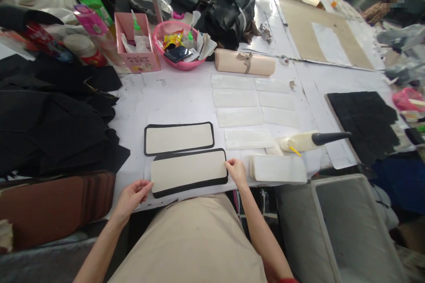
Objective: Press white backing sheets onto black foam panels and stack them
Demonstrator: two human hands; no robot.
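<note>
Both hands hold the short ends of a cream-coloured rectangular panel (pixel 189 170) over a black backing piece (pixel 199 185), whose edge shows along the near side and the right. My left hand (pixel 135 194) pinches the left end between thumb and fingers. At the right end, my right hand (pixel 236 170) has its thumb and fingertips closed on the edge. Just beyond lies a similar cream panel (pixel 179 138) with an even black border all round. Whether the held panel touches the black piece everywhere, I cannot tell.
White panels (pixel 279 168) are stacked at right, beside a cream bottle (pixel 297 142) with a black nozzle. Several translucent strips (pixel 239 117) lie beyond. Black sheets (pixel 59 124) pile up at left above brown panels (pixel 49 212). A pink basin (pixel 186 65) stands at the back.
</note>
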